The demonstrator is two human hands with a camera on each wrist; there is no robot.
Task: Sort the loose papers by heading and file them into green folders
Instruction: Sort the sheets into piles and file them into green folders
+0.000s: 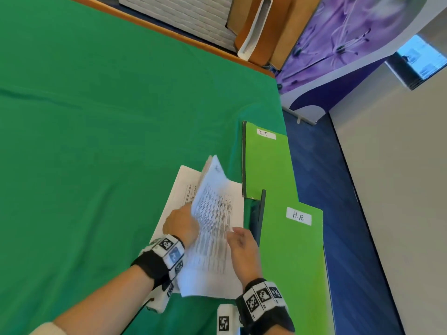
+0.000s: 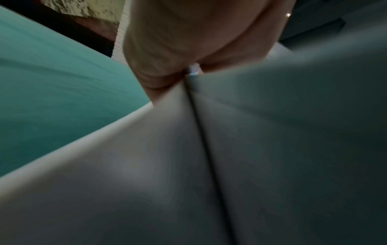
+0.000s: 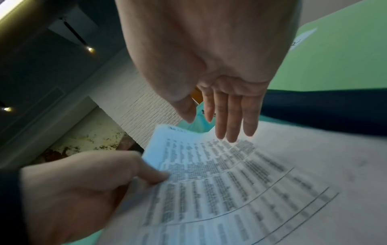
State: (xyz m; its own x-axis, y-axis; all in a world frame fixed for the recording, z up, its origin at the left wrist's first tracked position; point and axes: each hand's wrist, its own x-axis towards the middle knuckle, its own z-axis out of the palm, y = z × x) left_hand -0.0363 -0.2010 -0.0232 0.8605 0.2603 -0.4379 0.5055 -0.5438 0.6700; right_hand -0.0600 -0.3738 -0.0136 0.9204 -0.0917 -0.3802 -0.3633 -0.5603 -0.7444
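A stack of printed papers lies on the green table cloth. My left hand pinches a bundle of sheets lifted off the stack along its left edge; in the right wrist view its thumb lies on the top printed sheet. My right hand hovers over the right edge of the sheets with straight fingers, holding nothing. Two green folders lie to the right, one labelled IT and one labelled H.R.. The left wrist view shows only blurred paper and a thumb.
The folders lie close to the table's right edge, past which blue floor drops away. A wide stretch of green cloth runs left and back. A chair stands behind the far edge.
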